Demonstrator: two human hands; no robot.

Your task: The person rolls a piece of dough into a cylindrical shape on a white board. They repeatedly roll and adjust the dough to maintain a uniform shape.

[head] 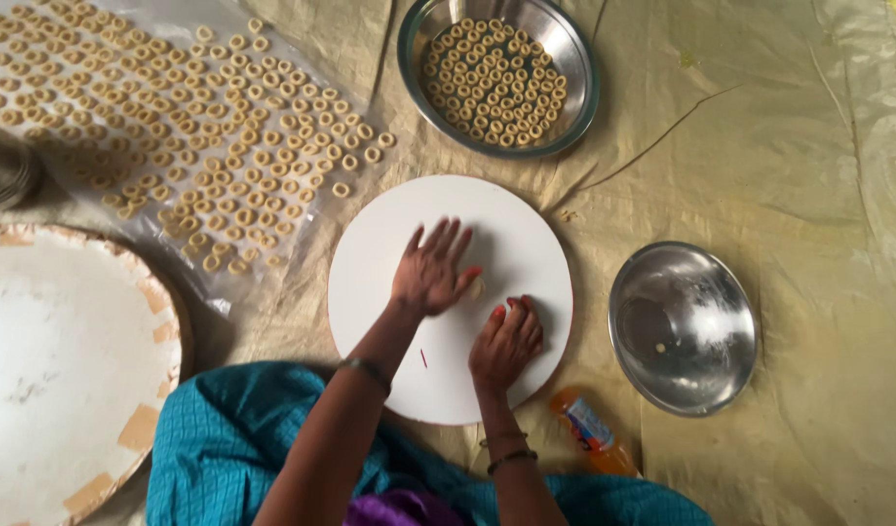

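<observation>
Two hands work a bit of dough on a round white board.

The left hand (430,271) lies flat and open, fingers spread, pressing on a small dough piece (476,286) near the middle of the white board (389,244). The right hand (507,341) sits just beside it, fingers curled; I cannot tell if it holds anything. A steel bowl of dough rings (497,76) stands above the board. An empty steel bowl (683,327) is to the right. More rings lie on a plastic sheet (175,127).

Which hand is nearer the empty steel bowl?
Right. The right hand rests on the white round board on the side toward the empty steel bowl; the left hand lies farther away.
</observation>
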